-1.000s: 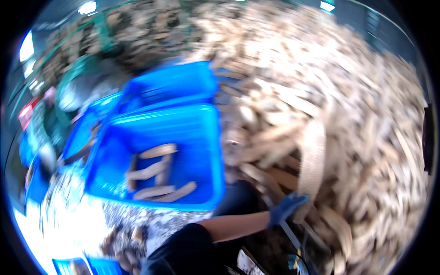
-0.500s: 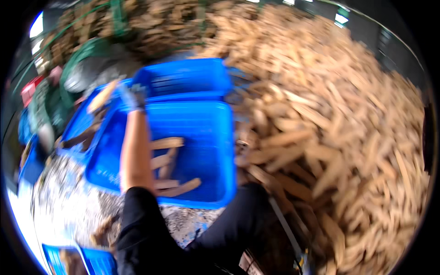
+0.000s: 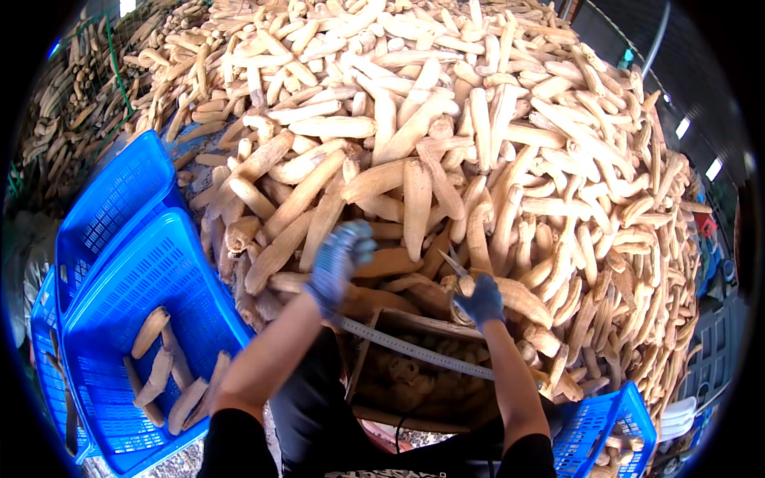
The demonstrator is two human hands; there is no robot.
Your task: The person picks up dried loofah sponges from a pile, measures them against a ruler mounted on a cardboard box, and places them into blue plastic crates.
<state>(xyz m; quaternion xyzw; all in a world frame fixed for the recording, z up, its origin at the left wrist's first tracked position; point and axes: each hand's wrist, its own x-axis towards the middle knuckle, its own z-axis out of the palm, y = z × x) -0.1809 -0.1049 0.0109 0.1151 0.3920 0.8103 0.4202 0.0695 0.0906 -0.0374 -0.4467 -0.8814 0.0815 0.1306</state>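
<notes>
- White strip (image 3: 414,349) – fine printed marks, too small to read.
- Tan gourds (image 3: 417,209) – long, rough, heaped before both hands; several in the slatted blue plastic crate (image 3: 171,271), left.
- Gloved left grip (image 3: 341,259) – blurred; cannot tell if holding.
- Gloved right grip (image 3: 480,301) – clasping a pointed knife (image 3: 453,264).

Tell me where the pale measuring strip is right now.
In the head view, the measuring strip is below and slightly right of centre, running across the brown-edged box from just below the left hand to the right forearm.
</notes>
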